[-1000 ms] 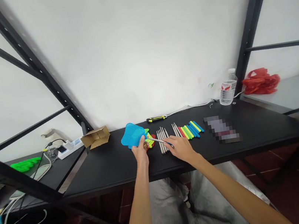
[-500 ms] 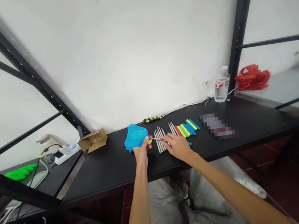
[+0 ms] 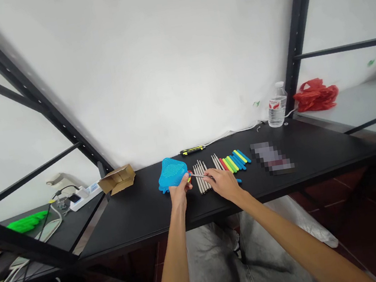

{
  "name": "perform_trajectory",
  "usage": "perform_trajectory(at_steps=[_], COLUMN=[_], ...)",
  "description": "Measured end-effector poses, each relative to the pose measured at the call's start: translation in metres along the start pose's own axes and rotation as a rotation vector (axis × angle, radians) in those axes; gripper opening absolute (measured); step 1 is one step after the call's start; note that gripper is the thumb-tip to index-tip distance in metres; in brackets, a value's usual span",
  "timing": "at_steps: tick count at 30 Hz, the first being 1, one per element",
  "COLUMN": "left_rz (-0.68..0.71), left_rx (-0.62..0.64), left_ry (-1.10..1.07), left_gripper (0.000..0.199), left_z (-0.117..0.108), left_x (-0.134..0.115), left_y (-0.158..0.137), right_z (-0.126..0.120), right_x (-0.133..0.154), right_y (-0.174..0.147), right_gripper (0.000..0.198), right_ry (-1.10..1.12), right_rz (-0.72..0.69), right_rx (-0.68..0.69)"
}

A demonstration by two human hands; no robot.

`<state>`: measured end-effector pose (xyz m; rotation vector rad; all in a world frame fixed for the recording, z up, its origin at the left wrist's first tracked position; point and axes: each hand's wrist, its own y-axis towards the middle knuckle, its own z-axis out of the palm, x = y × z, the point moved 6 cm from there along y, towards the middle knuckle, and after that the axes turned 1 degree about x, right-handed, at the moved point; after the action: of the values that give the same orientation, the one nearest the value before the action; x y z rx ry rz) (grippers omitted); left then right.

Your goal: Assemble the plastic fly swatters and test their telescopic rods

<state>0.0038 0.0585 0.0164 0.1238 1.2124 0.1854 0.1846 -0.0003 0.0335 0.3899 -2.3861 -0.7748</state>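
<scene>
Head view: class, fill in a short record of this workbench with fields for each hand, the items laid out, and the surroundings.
Left hand: grips the blue mesh head.
Right hand: holds a thin metal rod pointing at the mesh head.
Laid out: grey rods, coloured handles.
Surface: black table.
Further back: screwdriver, water bottle, cardboard box.

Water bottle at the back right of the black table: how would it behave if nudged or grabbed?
The water bottle stands upright, tall and narrow, so a push near the cap could probably tip it. Its round body would likely roll once down. It looks like thin clear plastic, so it may dent under a hard squeeze. The fill level is too small to tell, so its weight is uncertain.
</scene>
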Motion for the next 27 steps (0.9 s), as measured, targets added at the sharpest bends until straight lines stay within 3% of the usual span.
perform_trajectory(at_steps=[8,18,27], left_rz=[-0.035,0.053,0.040], left_rx=[0.011,-0.155,-0.075], left_ry=[0.002,-0.124,-0.106], left_gripper=[0.043,0.035,0.036], left_z=[0.002,-0.007,0.000], left_x=[0.002,-0.005,0.000], left_y=[0.006,0.024,0.032], right_z=[0.005,-0.003,0.002], right_x=[-0.001,-0.024,-0.026], right_y=[0.010,0.037,0.039], right_gripper=[0.030,0.032,0.031], right_ry=[-0.020,-0.132,-0.183], right_rz=[-0.045,-0.067,-0.107], right_rx=[0.014,0.018,0.066])
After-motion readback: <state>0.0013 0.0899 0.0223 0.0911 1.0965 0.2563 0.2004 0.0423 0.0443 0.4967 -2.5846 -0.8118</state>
